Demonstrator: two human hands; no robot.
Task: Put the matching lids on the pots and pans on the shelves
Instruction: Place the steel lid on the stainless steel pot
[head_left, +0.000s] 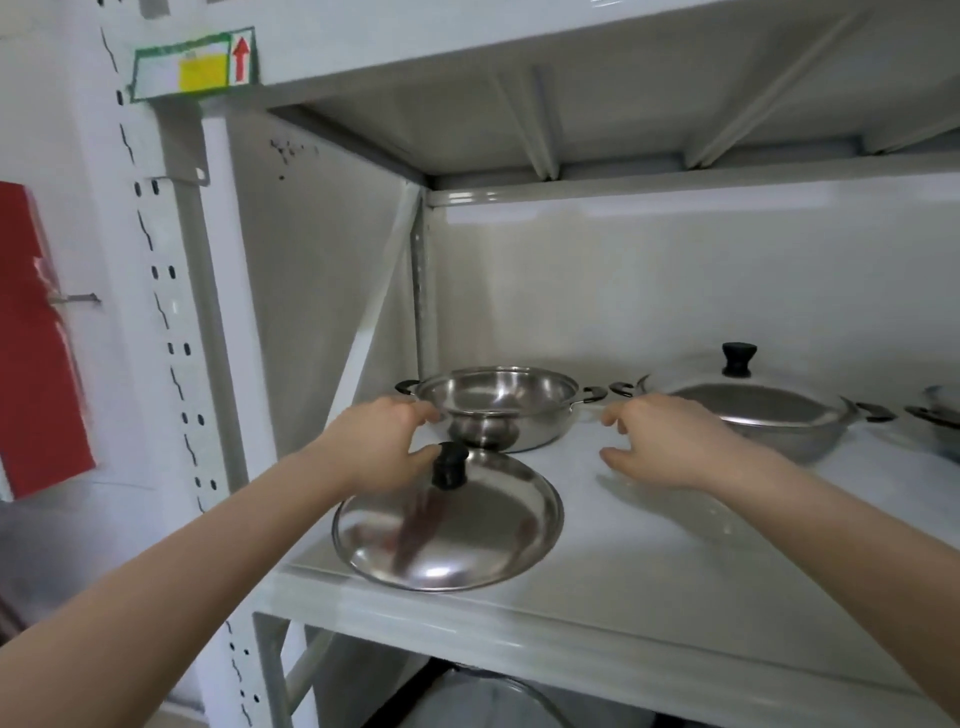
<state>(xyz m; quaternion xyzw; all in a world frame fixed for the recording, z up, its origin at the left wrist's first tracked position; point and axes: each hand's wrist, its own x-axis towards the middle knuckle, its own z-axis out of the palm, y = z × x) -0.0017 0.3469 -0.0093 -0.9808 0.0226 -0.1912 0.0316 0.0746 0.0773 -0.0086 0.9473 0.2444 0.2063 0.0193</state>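
Steel lid with black knob lies flat at shelf front-left edge. Uncovered steel pot just behind it, near back-left corner. Left hand: fingers loosely spread, holding nothing, thumb beside knob. Right hand: fingers relaxed, empty, near pot's right handle. Lidded pan to the right, toward the back.

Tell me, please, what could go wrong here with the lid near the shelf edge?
The steel lid lies at the front edge of the shelf, so a nudge from the left hand could tip it off. The right hand reaches beside the open pot and might knock its handle.
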